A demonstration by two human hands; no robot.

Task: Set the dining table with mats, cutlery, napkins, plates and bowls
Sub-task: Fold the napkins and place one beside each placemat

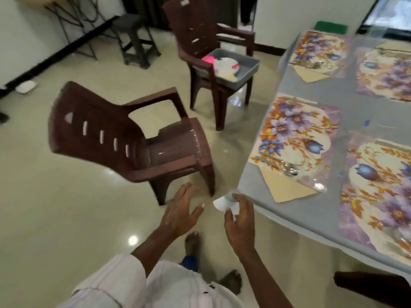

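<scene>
Purple floral mats (298, 134), four, on table (355, 105)

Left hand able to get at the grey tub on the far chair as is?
Probably not from here. The left hand is open and empty, but the grey tub sits on the far chair, with the near chair partly between. A step round looks needed.

The right hand (240, 221) is pinching a white paper (222, 204) beside the table (253, 182) corner. The left hand (180, 210) is hovering, fingers spread.
</scene>
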